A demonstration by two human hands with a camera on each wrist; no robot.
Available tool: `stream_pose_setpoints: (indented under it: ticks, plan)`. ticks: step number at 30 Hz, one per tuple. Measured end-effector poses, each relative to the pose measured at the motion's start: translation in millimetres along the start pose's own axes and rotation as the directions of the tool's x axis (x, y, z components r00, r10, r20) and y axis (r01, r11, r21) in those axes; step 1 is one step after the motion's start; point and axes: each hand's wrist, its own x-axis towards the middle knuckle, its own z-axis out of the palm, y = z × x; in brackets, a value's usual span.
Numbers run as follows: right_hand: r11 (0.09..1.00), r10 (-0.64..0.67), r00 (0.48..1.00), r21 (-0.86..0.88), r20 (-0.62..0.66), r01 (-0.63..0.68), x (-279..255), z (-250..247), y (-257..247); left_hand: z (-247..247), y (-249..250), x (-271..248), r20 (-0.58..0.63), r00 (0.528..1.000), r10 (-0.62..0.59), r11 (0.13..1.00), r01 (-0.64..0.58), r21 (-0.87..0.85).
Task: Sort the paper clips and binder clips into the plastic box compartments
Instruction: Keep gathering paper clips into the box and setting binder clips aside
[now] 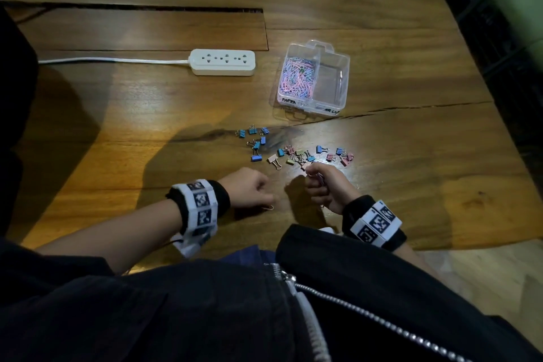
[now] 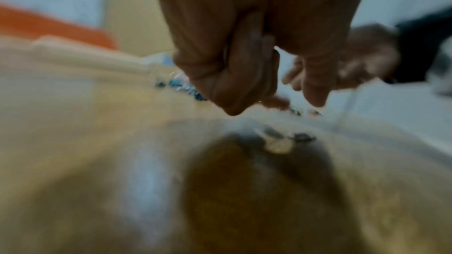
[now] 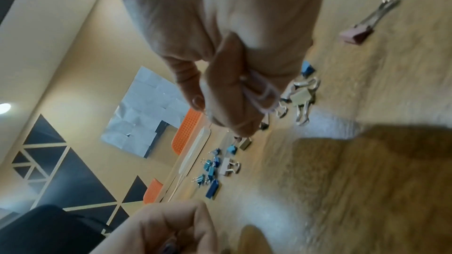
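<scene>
Pink paper clips (image 3: 263,94) sit pinched in our right hand (image 1: 326,185); our left hand (image 1: 249,188) seems curled on one clip (image 1: 269,208), bare desk (image 1: 117,156) to its left.

Binder clips (image 1: 296,153) scattered between hands and plastic box (image 1: 338,88).

The table (image 1: 382,38) is viewed steeply from above by the head camera; it is skimmed closely by both wrist cameras, the binder clips (image 3: 212,169) being shared.

left wrist view blurred; box label (image 1: 331,110) partly illegible
</scene>
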Motion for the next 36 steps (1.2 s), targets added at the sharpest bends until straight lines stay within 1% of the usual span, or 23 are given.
stream_pose_setpoints:
  ticks: [1,2,3,7,9,11,12,13,14,15,16,17,18,19,20,22,24,26,29,30,31,33,36]
  plan:
    - [1.0,-0.004,1.0,-0.019,-0.016,0.003,-1,-1,0,2,3,-2,0.023,0.999,0.037,0.985,-0.04,0.169]
    - [0.999,-0.011,0.999,-0.039,-0.032,0.01,-1,-2,0,3,5,-3,0.035,0.997,0.064,0.954,-0.071,0.291]
    - [0.998,-0.02,0.999,-0.054,-0.045,0.017,-2,-2,-1,3,6,-3,0.035,0.996,0.079,0.927,-0.087,0.364]
    - [0.998,-0.044,0.997,-0.044,-0.065,0.041,0,-6,-13,6,7,-2,0.053,0.993,0.106,0.865,-0.118,0.487]
    - [0.999,-0.042,0.998,-0.035,-0.055,0.04,2,-9,-23,7,5,-2,0.092,0.994,0.062,0.875,-0.099,0.474]
    - [0.998,-0.049,0.998,-0.032,-0.043,0.048,6,-12,-38,6,1,1,0.13,0.991,0.017,0.92,-0.066,0.387]
    - [0.998,-0.06,0.997,-0.033,-0.043,0.059,9,-13,-48,2,2,3,0.131,0.991,-0.005,0.952,-0.036,0.304]
    - [0.997,-0.073,0.996,-0.035,-0.044,0.071,13,-13,-57,-3,4,5,0.105,0.994,-0.028,0.985,0.009,0.173]
    - [0.996,-0.081,0.996,-0.039,-0.047,0.08,17,-13,-67,-11,6,7,0.055,0.997,-0.056,0.998,0.058,-0.036]
    - [0.995,-0.087,0.995,-0.043,-0.049,0.085,22,-12,-78,-22,10,10,-0.001,0.996,-0.09,0.946,0.086,-0.312]
    - [0.994,-0.094,0.994,-0.053,-0.055,0.091,27,-11,-90,-36,16,15,-0.043,0.991,-0.126,0.816,0.079,-0.573]
    - [0.994,-0.095,0.993,-0.057,-0.067,0.091,33,-9,-100,-50,21,18,-0.065,0.987,-0.147,0.655,0.047,-0.754]
    - [0.993,-0.106,0.99,-0.065,-0.089,0.101,39,-6,-111,-65,26,24,-0.094,0.983,-0.16,0.514,0.002,-0.858]
    - [0.991,-0.122,0.986,-0.075,-0.114,0.114,45,-3,-121,-82,34,30,-0.121,0.976,-0.181,0.424,-0.034,-0.905]
    - [0.988,-0.137,0.98,-0.093,-0.144,0.125,51,1,-132,-98,43,37,-0.151,0.966,-0.208,0.377,-0.064,-0.924]
    - [0.984,-0.158,0.966,-0.111,-0.204,0.138,64,10,-150,-122,62,50,-0.188,0.944,-0.272,0.341,-0.088,-0.936]
    - [0.982,-0.181,0.951,-0.104,-0.252,0.159,81,15,-163,-139,79,66,-0.211,0.929,-0.306,0.332,-0.104,-0.937]
    - [0.98,-0.196,0.948,-0.075,-0.251,0.183,90,19,-173,-149,91,79,-0.188,0.935,-0.302,0.264,-0.107,-0.958]
    - [0.977,-0.212,0.955,-0.039,-0.205,0.208,93,18,-178,-157,102,88,-0.101,0.971,-0.214,0.118,-0.077,-0.99]
    - [0.98,-0.199,0.965,-0.031,-0.172,0.197,93,17,-178,-159,102,89,-0.087,0.976,-0.199,0.1,-0.068,-0.993]
    - [0.98,-0.197,0.97,-0.02,-0.142,0.196,94,13,-176,-160,102,91,-0.078,0.983,-0.165,0.099,-0.063,-0.993]
    - [0.978,-0.207,0.975,-0.022,-0.084,0.206,95,5,-169,-160,105,89,-0.072,0.993,-0.094,0.139,-0.059,-0.989]
    - [0.962,-0.274,0.96,-0.012,-0.062,0.274,84,-2,-155,-154,103,84,-0.102,0.988,-0.113,0.21,-0.077,-0.975]
